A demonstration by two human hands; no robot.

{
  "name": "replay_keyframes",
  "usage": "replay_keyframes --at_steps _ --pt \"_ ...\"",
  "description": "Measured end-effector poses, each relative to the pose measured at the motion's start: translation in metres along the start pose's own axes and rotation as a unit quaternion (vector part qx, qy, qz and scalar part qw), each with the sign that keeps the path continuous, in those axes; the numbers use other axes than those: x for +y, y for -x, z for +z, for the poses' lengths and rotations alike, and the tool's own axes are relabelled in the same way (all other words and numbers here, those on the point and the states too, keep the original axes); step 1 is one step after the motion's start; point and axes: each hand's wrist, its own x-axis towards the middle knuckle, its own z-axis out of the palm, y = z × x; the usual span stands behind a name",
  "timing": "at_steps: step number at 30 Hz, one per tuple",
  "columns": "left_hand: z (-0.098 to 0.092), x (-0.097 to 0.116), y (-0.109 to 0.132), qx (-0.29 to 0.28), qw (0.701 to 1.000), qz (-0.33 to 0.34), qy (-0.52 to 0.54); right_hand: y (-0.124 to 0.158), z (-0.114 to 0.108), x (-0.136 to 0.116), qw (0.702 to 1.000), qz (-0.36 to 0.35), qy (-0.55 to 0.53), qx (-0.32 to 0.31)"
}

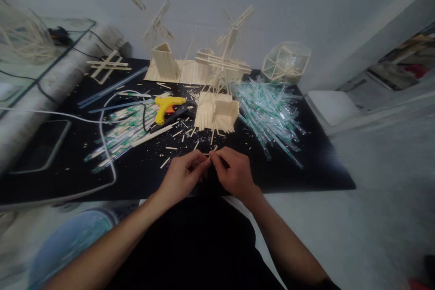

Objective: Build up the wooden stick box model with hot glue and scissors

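My left hand (186, 174) and my right hand (234, 170) meet over the front of the black table, fingertips pinched together. Between them is a short wooden stick (215, 148), its pale end poking out above the right fingers; most of it is hidden. Just beyond the hands stands a small structure of glued wooden sticks (227, 115), with an upright panel on a flat base. A yellow glue gun (166, 108) lies to the left of that structure. Cut stick pieces (171, 148) are scattered close to my left hand.
Plastic-wrapped chopsticks with green print (272, 113) are heaped on the right, and another pile (125, 129) lies on the left. A white cable (110, 163) loops across the left side. Windmill-like stick models (166, 65) stand at the back. A blue bucket (71, 240) is below the table.
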Motion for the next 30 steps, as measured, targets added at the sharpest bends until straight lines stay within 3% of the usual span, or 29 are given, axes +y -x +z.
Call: replay_keyframes --at_steps 4,7,10,12,16,19,22,25,30 --pt "0.009 0.002 -0.004 -0.012 0.999 -0.001 0.033 0.004 -0.010 0.001 0.997 -0.051 0.062 0.015" --pt "0.001 0.003 -0.007 0.023 0.999 -0.005 0.024 0.004 -0.029 0.000 0.995 -0.077 0.059 0.031" --pt "-0.013 0.004 -0.009 0.091 0.996 -0.007 0.012 0.002 -0.047 0.006 0.992 -0.043 0.050 0.110" --pt "-0.020 0.004 -0.008 0.098 0.995 0.005 -0.003 0.000 -0.052 0.016 0.991 -0.008 0.056 0.119" --pt "-0.022 0.007 -0.005 0.079 0.997 0.002 0.006 -0.008 -0.043 0.032 0.995 0.017 0.074 0.061" --pt "-0.020 0.007 -0.003 0.062 0.998 0.001 0.011 -0.012 -0.032 0.026 0.995 0.058 0.060 0.055" --pt "-0.016 0.006 -0.002 0.045 0.999 0.008 -0.008 -0.015 -0.024 0.007 0.996 0.080 -0.045 0.018" --pt "-0.011 0.004 -0.001 0.019 1.000 0.014 -0.016 -0.016 -0.019 -0.005 0.977 0.115 -0.176 -0.021" --pt "-0.009 0.001 0.000 -0.031 0.999 0.001 0.028 -0.012 -0.011 -0.002 0.970 0.123 -0.210 -0.017"
